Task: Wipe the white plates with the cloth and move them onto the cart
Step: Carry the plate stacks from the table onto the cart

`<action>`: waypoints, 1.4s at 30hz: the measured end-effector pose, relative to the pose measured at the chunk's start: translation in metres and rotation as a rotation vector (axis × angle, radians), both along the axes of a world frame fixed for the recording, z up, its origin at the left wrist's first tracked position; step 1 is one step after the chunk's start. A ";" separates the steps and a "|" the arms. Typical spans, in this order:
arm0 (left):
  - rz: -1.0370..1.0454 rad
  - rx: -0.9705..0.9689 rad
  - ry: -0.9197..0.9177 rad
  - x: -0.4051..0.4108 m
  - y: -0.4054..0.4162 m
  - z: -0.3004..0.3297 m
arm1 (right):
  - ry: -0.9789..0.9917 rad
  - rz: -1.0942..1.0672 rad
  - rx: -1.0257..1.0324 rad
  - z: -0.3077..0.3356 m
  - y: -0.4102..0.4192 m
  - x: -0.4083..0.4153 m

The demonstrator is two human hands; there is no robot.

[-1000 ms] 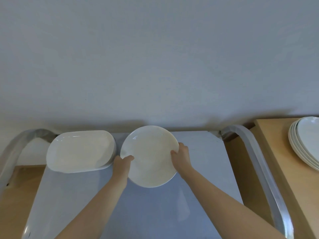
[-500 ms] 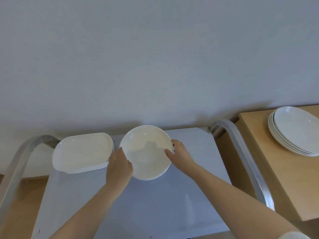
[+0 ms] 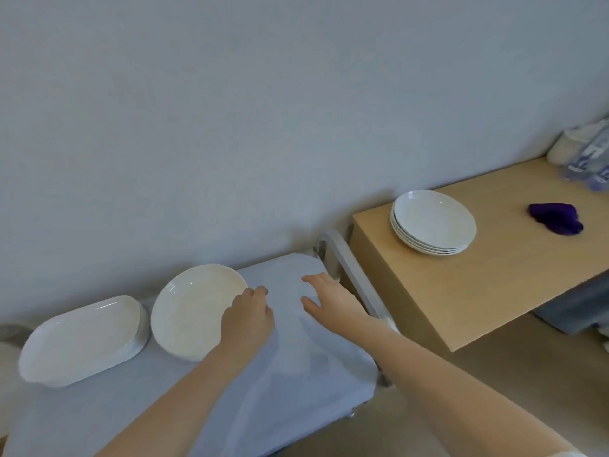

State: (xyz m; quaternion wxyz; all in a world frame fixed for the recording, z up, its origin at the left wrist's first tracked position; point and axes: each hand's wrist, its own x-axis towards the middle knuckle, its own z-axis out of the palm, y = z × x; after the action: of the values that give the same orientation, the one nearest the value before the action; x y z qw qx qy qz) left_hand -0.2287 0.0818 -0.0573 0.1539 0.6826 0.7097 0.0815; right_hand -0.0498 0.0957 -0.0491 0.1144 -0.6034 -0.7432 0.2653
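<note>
A round white plate lies on the cart's grey top, beside a stack of oval white plates at the left. My left hand is at the round plate's right rim, fingers loosely curled, holding nothing. My right hand hovers open over the cart's right end, apart from the plate. A stack of round white plates sits on the wooden table to the right. The purple cloth lies bunched on that table, farther right.
The cart's metal handle rises between the cart and the wooden table. Plastic bottles and a white object stand at the table's far right corner. A grey wall runs behind everything.
Both hands have let go of the round plate, which now rests on the cart. My right hand has moved right, away from it. The view has swung right, revealing the cloth.
</note>
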 end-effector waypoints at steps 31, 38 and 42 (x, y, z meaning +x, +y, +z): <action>-0.246 0.019 0.078 0.338 0.103 0.033 | -0.179 -0.297 0.059 0.020 0.053 0.330; -0.137 -0.074 0.047 0.336 0.158 0.015 | -0.338 -0.281 -0.033 0.019 0.117 0.339; -0.045 -0.150 -0.003 0.339 0.176 0.001 | -0.401 -0.273 -0.020 0.009 0.146 0.346</action>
State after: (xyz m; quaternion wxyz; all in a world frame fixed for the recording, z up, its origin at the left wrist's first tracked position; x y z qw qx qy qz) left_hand 0.1103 0.2577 -0.0562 0.2074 0.6848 0.6981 0.0258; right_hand 0.2959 0.2422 -0.0396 -0.0067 -0.7401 -0.6598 0.1297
